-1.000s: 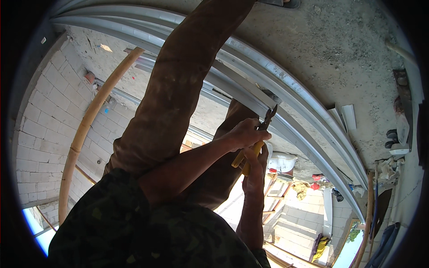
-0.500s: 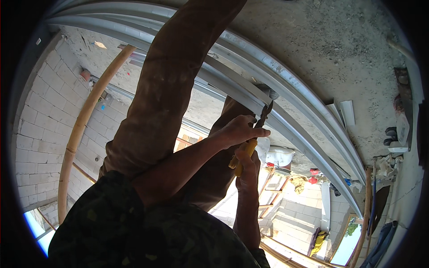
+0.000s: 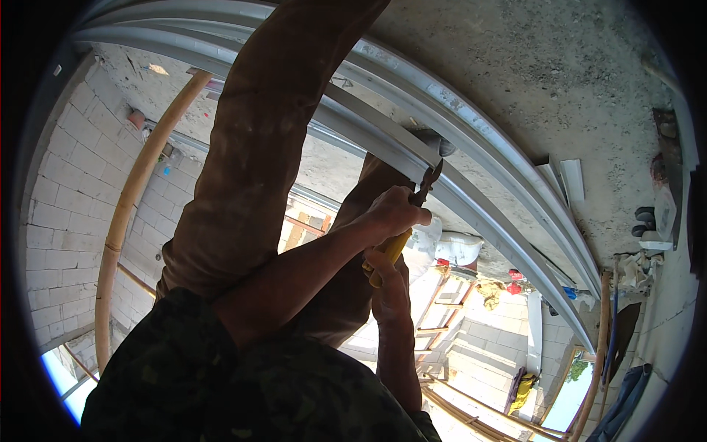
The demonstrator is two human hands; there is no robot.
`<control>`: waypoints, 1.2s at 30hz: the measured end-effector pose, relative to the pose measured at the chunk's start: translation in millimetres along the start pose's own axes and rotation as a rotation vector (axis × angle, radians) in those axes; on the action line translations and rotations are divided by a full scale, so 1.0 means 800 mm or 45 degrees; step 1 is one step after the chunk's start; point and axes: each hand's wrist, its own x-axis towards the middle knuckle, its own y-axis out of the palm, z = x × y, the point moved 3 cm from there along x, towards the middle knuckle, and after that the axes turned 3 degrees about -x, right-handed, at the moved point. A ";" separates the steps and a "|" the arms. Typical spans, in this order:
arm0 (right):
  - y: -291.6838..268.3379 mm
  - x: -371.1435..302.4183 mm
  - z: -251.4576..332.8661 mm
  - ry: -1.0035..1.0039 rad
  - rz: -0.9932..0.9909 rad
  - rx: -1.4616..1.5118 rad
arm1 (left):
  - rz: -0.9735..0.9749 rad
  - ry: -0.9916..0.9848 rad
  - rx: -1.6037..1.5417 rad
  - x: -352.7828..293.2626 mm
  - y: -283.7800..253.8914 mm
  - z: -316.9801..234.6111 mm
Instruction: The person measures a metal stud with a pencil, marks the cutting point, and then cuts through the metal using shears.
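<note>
Yellow-handled snips (image 3: 423,188) are right up at the grey metal channel (image 3: 370,122), long axis slanted, tip pointing up and right. Left hand (image 3: 394,212) has its fingers curled round the neck, right hand (image 3: 390,278) has its fingers wrapped on the handles.

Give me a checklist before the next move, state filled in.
1. Right hand on the yellow handles of the cutters: ok, wrapped round them.
2. Left hand well away from the dark cutter head: not ok, it grips close below it.
3. Cutter head lined up at the end of the grey metal profile: ok, it overlaps that end in view; contact cannot tell.
4. Jaw opening: cannot tell, too small and dark.
5. Gloves on: not ok, both hands bare.
</note>
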 end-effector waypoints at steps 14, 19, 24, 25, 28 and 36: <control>-0.006 0.014 0.000 -0.090 0.007 -0.043 | 0.125 -0.218 -0.044 -0.025 0.004 -0.007; -0.001 0.026 0.009 -0.096 -0.080 -0.113 | 0.037 -0.155 0.013 -0.006 0.003 0.002; 0.006 0.029 0.007 -0.153 -0.119 0.005 | 0.039 -0.138 0.208 -0.013 0.003 -0.014; 0.007 0.033 0.003 -0.192 -0.123 0.032 | 0.016 -0.142 0.183 -0.015 0.002 -0.017; 0.001 0.033 0.001 -0.178 -0.103 0.015 | 0.041 -0.150 0.140 -0.010 0.002 -0.014; 0.000 0.026 0.001 -0.225 -0.316 -0.392 | 0.096 -0.095 0.145 -0.008 0.003 -0.009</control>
